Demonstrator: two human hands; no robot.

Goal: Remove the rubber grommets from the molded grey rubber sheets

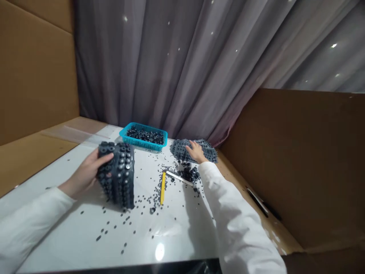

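My left hand (92, 167) is closed around the left edge of a bent, dark moulded sheet (122, 171) with rows of round, shiny knobs, perhaps more than one layer. The sheet stands on edge over the left part of the white table. Farther back on the right, my right hand (196, 151) lies with fingers spread on a pile of similar knobbed dark sheets (209, 150). Just in front of that pile is a heap of small black round pieces (189, 173).
A blue basket (139, 144) of small black parts stands at the back. A yellow-handled tool (162, 188) and a white strip (179, 178) lie mid-table (168, 243) among scattered black discs. Dark tools (257, 201) lie by the right cardboard wall (299, 163). A curtain (159, 64) hangs behind.
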